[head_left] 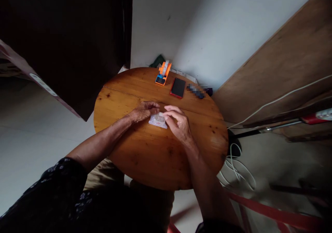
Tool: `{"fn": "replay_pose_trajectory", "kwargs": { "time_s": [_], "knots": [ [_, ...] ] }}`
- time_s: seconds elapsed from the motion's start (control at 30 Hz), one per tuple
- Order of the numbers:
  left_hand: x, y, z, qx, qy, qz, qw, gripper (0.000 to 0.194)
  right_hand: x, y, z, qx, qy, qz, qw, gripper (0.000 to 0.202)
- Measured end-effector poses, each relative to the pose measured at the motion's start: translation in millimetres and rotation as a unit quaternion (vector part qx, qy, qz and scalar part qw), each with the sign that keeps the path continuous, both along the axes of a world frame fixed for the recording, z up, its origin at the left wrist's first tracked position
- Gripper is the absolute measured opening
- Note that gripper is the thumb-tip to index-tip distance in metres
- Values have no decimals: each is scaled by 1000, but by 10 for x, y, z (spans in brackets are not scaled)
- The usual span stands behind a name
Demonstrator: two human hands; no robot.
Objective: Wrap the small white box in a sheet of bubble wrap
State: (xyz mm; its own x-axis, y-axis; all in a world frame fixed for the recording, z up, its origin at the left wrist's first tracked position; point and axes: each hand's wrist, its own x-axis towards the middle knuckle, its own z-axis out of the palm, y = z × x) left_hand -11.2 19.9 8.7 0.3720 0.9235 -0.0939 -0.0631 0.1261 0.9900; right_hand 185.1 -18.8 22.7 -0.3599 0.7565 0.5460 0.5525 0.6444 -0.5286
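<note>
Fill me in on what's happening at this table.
A person has both hands at a small, see-through plastic packet on the round wooden table. The left hand is at its upper left and the right hand at its right; how firmly either grips it is unclear. Farther back on the table are an orange-and-blue tape dispenser and a red-edged device with a dark face.

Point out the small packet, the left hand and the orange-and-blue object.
Small packet (158, 123): head view, its near, whitish part.
Left hand (144, 111): head view, back of the hand.
Orange-and-blue object (161, 76): head view, its blue part.
</note>
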Motion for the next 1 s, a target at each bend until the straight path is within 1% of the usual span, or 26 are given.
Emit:
{"fn": "replay_pose_trajectory", "kwargs": {
  "time_s": [0.13, 0.23, 0.3, 0.4, 0.47, 0.53, 0.57, 0.63, 0.73, 0.83, 0.9, 1.0],
  "knots": [
    [15, 20, 8, -19, -5, 38, 999, 20, 72, 39, 8, -16, 69, -39, 997, 15],
    [-1, 28, 46, -25, -2, 64, 998, 23, 137, 93, -26, -58, 117, -52, 990, 16],
    [-27, 31, 81, -23, 3, 78, 997, 26, 167, 140, -82, -100, 161, -57, 980, 17],
    [-64, 35, 135, -25, 21, 95, 995, 30, 190, 211, -195, -154, 237, -72, 957, 21],
    [-70, 37, 159, -30, 36, 105, 993, 31, 198, 242, -265, -174, 258, -91, 946, 25],
    [-59, 36, 168, -33, 49, 106, 993, 31, 201, 251, -316, -189, 253, -111, 942, 28],
    [-52, 32, 167, -32, 56, 101, 993, 31, 201, 248, -332, -195, 249, -116, 941, 30],
    [-44, 19, 163, -20, 80, 70, 994, 33, 195, 231, -344, -207, 253, -117, 938, 31],
    [-64, -15, 172, 24, 141, 20, 990, 36, 185, 197, -320, -225, 266, -109, 931, 29],
    [-98, -49, 203, 62, 176, -16, 982, 32, 189, 174, -282, -243, 248, -100, 933, 25],
    [-107, -60, 218, 64, 180, -36, 981, 30, 203, 171, -272, -250, 234, -98, 934, 24],
    [-99, -54, 208, 51, 179, -36, 982, 32, 235, 178, -291, -245, 241, -107, 933, 26]
  ]
}}
